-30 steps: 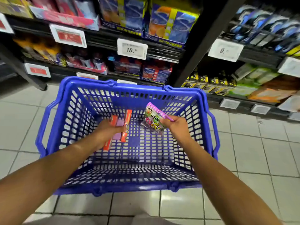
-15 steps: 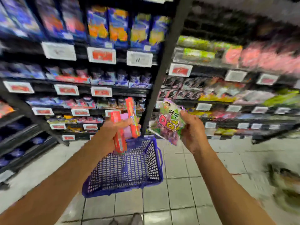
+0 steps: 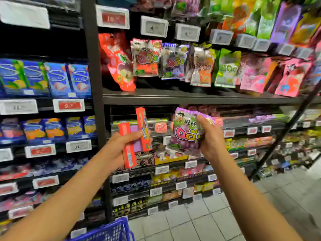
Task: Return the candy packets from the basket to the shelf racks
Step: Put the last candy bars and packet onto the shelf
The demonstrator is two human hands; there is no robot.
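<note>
My left hand [image 3: 119,146] grips a bundle of slim candy boxes [image 3: 137,136], two red-orange ones with a purple one between them, held upright in front of the shelf racks [image 3: 182,97]. My right hand [image 3: 211,136] holds a purple and green QQ gummy bag [image 3: 185,131] by its right edge, at the same height. Similar QQ bags [image 3: 145,58] hang on the rack above. Only a corner of the blue basket [image 3: 112,230] shows at the bottom edge, below my left arm.
A black upright post [image 3: 94,84] splits the shelving; blue gum boxes [image 3: 57,79] fill the racks to its left, hanging gummy bags [image 3: 225,68] those to its right. White price tags [image 3: 153,26] line the shelf edges. Pale floor tiles [image 3: 208,221] lie at the lower right.
Both hands have lifted the candy out of the basket and up to shelf height. The view has risen from the basket to the racks, and the basket has dropped to the bottom edge.
</note>
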